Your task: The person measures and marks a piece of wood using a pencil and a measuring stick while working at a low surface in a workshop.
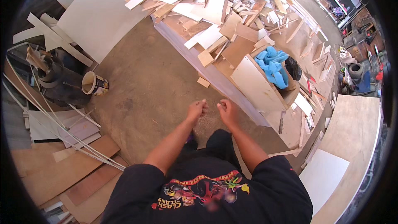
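My left hand [197, 109] and my right hand [226, 108] are held out in front of my body, close together over the dirt floor. Both have the fingers curled in; I cannot make out anything between them. They hang beside the near edge of a long low workbench [215, 76] piled with wood offcuts [224, 14]. A wooden box [261, 85] with a blue cloth [273, 66] in it stands on the bench just to the right of my right hand. My forearms come up from the lower edge, over a black printed shirt.
An open paint can [94, 84] stands on the floor to the left, by a dark drum [62, 79]. A large white board [99, 16] leans at the upper left. Plywood sheets [62, 170] lie lower left. A wide board [352, 141] sits at the right.
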Motion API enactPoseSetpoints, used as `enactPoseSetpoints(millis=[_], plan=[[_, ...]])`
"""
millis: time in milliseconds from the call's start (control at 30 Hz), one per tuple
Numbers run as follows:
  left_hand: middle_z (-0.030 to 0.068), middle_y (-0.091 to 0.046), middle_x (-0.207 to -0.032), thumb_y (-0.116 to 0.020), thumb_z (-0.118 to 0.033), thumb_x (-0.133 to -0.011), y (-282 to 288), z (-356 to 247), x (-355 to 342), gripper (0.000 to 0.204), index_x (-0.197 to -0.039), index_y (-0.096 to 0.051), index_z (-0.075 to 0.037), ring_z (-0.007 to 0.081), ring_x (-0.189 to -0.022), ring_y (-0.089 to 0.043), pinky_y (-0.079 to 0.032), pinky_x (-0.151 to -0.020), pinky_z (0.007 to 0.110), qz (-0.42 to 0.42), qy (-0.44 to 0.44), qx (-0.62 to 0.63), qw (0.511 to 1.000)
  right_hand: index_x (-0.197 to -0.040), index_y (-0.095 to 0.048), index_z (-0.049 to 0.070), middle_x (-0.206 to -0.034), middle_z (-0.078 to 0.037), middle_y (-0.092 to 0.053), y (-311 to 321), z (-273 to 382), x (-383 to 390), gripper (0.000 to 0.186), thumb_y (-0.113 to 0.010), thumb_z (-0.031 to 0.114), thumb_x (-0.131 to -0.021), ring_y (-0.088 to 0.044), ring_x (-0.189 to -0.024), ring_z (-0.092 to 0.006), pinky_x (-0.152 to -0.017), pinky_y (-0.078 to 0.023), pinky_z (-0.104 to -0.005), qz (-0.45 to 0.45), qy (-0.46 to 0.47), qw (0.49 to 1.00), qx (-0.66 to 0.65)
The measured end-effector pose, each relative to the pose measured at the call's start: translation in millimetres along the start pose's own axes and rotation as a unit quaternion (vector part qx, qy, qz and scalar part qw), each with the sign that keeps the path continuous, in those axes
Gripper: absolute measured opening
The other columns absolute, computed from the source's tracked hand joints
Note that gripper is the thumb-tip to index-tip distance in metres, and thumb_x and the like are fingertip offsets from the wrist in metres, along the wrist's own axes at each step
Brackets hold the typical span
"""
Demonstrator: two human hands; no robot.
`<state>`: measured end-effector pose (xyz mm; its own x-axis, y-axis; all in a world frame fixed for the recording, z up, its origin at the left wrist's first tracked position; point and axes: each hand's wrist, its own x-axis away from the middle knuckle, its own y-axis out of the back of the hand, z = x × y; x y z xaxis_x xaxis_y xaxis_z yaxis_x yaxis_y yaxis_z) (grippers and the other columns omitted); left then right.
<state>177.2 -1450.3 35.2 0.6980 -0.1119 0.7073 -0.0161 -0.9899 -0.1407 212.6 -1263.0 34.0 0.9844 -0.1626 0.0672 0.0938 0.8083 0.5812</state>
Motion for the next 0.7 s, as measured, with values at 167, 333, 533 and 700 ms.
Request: enactPoseSetpoints(millis=[167, 333, 533, 700], plan=[[0.0019, -0.067, -0.088, -0.065, -0.038, -0.100, 47.0, -80.4, -80.4, 0.028, -0.103, -0.066, -0.010, 0.0159, -0.080, -0.064, -0.052, -0.075, 0.032, -0.005, -0.046, 0.091, 0.995, -0.122, -0.067, 0.004, -0.107, -0.015, -0.072, -51.5, 31.1, -61.8, 0.039, -0.070, 0.032, -0.095, -0.068, -0.101, -0.0255, -0.086, -0.053, -0.0366, 0.007, -0.114, 0.978, -0.176], [0.0026, -0.067, -0.094, -0.069, -0.034, -0.098, 39.1, -148.4, -180.3, 0.031, -0.114, -0.065, -0.007, 0.0149, -0.083, -0.064, -0.050, -0.078, 0.031, -0.026, -0.100, 0.081, 0.991, -0.124, -0.066, 0.006, -0.107, -0.003, -0.067, -76.7, 57.2, -144.9, 0.036, -0.066, 0.032, -0.099, -0.063, -0.096, -0.0144, -0.074, -0.053, -0.0305, 0.011, -0.211, 0.926, -0.313], [0.0130, -0.067, -0.107, -0.075, -0.034, -0.094, 33.8, -196.7, -300.0, 0.063, -0.140, -0.053, 0.002, 0.0135, -0.094, -0.064, -0.052, -0.069, 0.027, -0.129, -0.145, 0.021, 0.981, -0.138, -0.055, 0.004, -0.123, -0.007, -0.064, -96.3, 78.9, -250.5, 0.049, -0.063, 0.033, -0.100, -0.063, -0.110, -0.0193, -0.083, -0.053, -0.0337, 0.040, -0.240, 0.892, -0.381], [0.0113, -0.071, -0.091, -0.076, -0.031, -0.094, 2.8, -224.0, -305.6, 0.048, -0.124, -0.064, 0.004, 0.0142, -0.067, -0.064, -0.050, -0.056, 0.027, -0.107, -0.101, -0.019, 0.989, -0.143, -0.047, 0.001, -0.128, -0.012, -0.061, -95.4, 61.0, -301.3, 0.058, -0.065, 0.034, -0.098, -0.061, -0.115, -0.0227, -0.088, -0.052, -0.0385, -0.014, -0.288, 0.886, -0.363]])
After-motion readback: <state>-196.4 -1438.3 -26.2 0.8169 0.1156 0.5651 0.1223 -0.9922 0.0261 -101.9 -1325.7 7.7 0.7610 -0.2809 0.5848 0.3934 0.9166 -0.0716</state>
